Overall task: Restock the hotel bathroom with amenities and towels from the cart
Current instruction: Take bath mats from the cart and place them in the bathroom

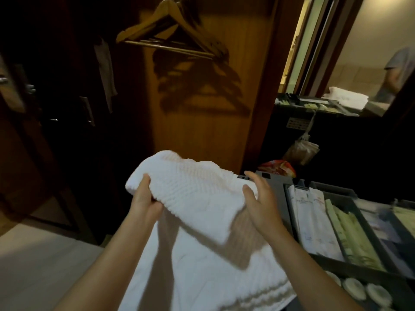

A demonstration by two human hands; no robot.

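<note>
Here, towel [197,194] in left hand's [146,203] grip, right hand [262,203] flat; packets [312,221] in tray [345,192].

A grey cart tray [278,177] stands at the right, split into long compartments: white paper packets [314,221] printed with a logo lie in the left one, slim pale green packets [350,232] lie in the next, and round white items [354,287], too blurred to identify, sit in a row along its near edge. Just left of the tray, a flat white towel [202,277] with a ribbed band lies spread out. Farther back at the right, a dark desk [325,135] carries a second tray [314,106] of small items and folded white towels [345,97].
</note>
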